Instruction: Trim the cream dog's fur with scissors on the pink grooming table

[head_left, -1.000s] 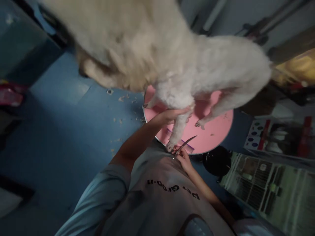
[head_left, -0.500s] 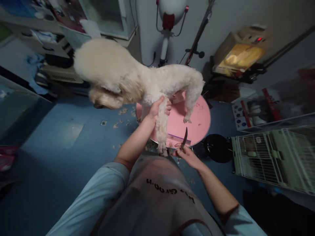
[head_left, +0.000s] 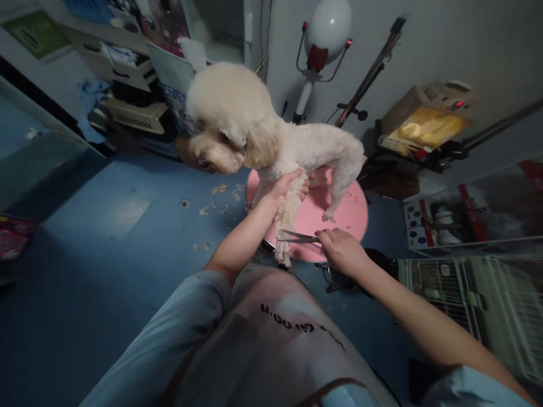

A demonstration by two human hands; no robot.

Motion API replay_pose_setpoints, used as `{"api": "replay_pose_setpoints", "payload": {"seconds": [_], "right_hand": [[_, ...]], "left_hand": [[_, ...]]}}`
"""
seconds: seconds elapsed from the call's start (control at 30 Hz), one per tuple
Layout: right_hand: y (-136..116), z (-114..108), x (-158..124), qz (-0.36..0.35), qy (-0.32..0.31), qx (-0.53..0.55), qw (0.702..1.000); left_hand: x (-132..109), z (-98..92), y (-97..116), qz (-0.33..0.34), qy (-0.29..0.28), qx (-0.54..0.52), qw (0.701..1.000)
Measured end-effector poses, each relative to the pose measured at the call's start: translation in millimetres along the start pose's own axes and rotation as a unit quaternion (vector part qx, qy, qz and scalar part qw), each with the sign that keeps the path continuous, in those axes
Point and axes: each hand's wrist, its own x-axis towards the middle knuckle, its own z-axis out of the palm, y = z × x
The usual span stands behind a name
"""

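Observation:
A cream, curly-coated dog (head_left: 322,146) stands on a round pink grooming table (head_left: 354,206), its head turned to the left. My left hand (head_left: 289,185) is wrapped round the upper part of its front leg (head_left: 289,212), which stretches toward me past the table's near edge. In my right hand (head_left: 339,246) is a pair of scissors (head_left: 299,237). Their slightly parted blades point left and lie across the lower leg, just above the paw (head_left: 283,254). A comb (head_left: 314,249) lies on the table, partly hidden behind my right hand and the scissors.
Fur clippings (head_left: 219,189) are scattered on the blue floor left of the table. Behind the dog stand a white dryer head (head_left: 328,28) and a dark pole (head_left: 369,73). A lit cabinet (head_left: 430,127) and wire cages (head_left: 441,288) are on the right.
My right hand has risen and turned, bringing the scissors from beside the leg to across it. The dog's head appears further right and more upright. My left hand keeps its hold.

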Motion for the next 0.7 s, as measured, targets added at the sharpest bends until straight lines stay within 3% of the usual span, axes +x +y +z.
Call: {"api": "replay_pose_setpoints", "payload": {"seconds": [0.33,0.5,0.6,0.67,0.7], "right_hand": [[17.3,-38.1,-5.6,-0.026,0.011,-0.123,0.992],[21.4,-55.3,-6.3,-0.023,0.004,-0.126,0.992],[25.4,-43.3,-8.4,0.003,0.006,-0.042,0.999],[17.7,-19.3,-6.7,0.039,0.007,0.117,0.992],[8.8,-3.2,-3.6,0.064,0.007,0.229,0.971]], "left_hand": [[12.1,-10.7,2.9,0.029,0.001,0.06,0.998],[20.5,-15.0,4.6,0.044,0.009,0.07,0.997],[24.7,-19.1,6.6,0.051,0.013,0.079,0.995],[26.8,-23.1,6.2,0.06,0.021,0.083,0.995],[28.0,-25.3,5.1,0.069,0.029,0.085,0.994]]}}
